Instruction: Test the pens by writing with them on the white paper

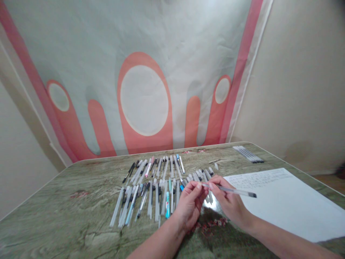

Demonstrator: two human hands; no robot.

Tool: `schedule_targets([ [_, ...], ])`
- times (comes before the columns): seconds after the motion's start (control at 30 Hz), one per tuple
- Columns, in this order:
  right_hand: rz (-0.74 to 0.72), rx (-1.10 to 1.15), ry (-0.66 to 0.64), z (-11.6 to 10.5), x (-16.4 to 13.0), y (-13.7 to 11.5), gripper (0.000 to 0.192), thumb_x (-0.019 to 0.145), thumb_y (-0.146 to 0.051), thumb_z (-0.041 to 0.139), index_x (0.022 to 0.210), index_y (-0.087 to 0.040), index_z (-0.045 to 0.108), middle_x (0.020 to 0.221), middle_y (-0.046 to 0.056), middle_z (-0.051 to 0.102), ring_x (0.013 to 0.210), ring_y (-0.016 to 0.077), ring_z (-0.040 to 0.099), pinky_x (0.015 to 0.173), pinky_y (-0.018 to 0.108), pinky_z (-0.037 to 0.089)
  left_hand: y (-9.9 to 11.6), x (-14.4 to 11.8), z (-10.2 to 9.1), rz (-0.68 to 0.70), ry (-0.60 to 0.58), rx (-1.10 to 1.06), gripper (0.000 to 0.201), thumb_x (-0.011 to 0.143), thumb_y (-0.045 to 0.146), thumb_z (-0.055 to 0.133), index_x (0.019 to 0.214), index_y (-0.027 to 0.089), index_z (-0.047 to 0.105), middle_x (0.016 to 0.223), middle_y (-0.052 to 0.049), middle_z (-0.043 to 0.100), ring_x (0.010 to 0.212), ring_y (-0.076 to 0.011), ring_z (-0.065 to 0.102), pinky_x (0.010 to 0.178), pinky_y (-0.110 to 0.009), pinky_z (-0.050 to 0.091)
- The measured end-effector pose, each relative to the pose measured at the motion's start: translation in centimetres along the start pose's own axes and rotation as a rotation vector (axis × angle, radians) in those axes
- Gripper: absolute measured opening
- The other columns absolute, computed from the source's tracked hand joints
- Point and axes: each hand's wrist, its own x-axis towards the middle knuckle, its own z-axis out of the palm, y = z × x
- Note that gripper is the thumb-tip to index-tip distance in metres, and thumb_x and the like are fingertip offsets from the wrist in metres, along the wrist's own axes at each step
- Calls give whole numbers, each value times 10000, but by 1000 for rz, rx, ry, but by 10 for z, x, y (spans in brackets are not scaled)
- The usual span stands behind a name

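Note:
Between my two hands, above the table's front part, is a clear-barrelled pen [237,191] with a dark end pointing right. My right hand [228,201] is closed on its barrel with thumb and fingers. At the pen's left end, the thumb and fingertips of my left hand [190,201] pinch together; that tip is mostly hidden by the fingers. Just beyond and left of my hands lie rows of pen parts [157,201], mostly translucent barrels and caps. Among them are a turquoise pen [168,205] and a pink pen [148,168].
A large white sheet with handwriting [280,205] lies right of my hands. Several clear pens with dark ends [248,154] rest side by side at the back right. The wood-patterned table [67,212] ends at a wall hanging [145,100]. A small clear piece [216,166] lies near the back.

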Motion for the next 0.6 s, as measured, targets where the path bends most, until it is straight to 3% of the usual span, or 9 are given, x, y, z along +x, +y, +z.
schedule_targets([
  [0.17,31,48,-93,-11,11,-6,230,866,-355,405,857,-177,551,715,6,562,684,128,535,640,235,443,1,4,-1,4,82,11,81,738,182,634,750,113,594,759,-48,639,721,-82,600,783,-200,458],
  [0.3,56,128,-13,-39,45,11,315,863,-412,384,997,-173,540,643,2,573,619,133,566,615,254,483,7,8,2,19,145,28,140,731,206,639,823,105,604,821,-75,645,754,-111,608,762,-223,469],
  [0.37,72,93,3,-54,65,36,342,843,-437,402,1003,-169,540,655,11,586,588,135,570,580,260,489,10,8,5,18,162,45,168,734,233,634,839,107,598,810,-77,641,737,-118,609,740,-230,471],
  [0.47,60,-95,-96,-67,87,88,359,779,-410,502,1043,-169,530,762,41,623,644,158,589,620,286,487,14,9,8,-16,155,86,204,750,288,609,841,107,587,762,-75,630,700,-128,607,703,-238,467],
  [0.6,80,-284,-113,-59,96,149,422,668,-272,604,1071,-178,522,951,70,620,751,174,594,736,321,460,19,7,5,-9,124,120,218,762,315,586,834,109,580,751,-69,620,692,-130,601,701,-240,453],
])
